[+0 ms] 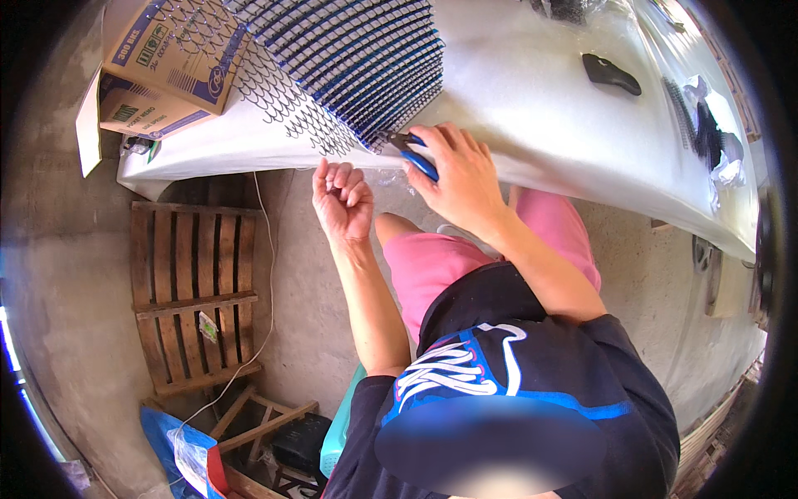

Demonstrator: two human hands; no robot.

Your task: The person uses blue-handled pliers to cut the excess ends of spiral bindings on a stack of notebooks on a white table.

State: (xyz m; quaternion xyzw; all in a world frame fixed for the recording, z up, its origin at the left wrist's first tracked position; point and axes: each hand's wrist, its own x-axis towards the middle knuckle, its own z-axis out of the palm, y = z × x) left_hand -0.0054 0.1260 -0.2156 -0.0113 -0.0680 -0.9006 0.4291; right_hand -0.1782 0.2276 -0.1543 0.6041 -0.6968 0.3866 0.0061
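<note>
In my right hand (461,175) is a pair of blue-handled pliers (420,160). Its dark jaws meet the near corner of a grid-like wire mesh panel (357,62) with blue and dark strands. Just left of the pliers, my left hand (343,204) is raised palm up below the table edge, its fingers curled in; whether anything small is inside them is hidden. Dark zigzag wire netting (283,104) spreads along the panel's left side, its loose lower end close above my left fingertips.
A white-covered table (515,91) carries the mesh, an open cardboard box (170,75) at left and a black curved piece (611,75) at right. Clear plastic and dark items lie farther right. A wooden pallet (195,299) and a white cord (270,274) are on the floor.
</note>
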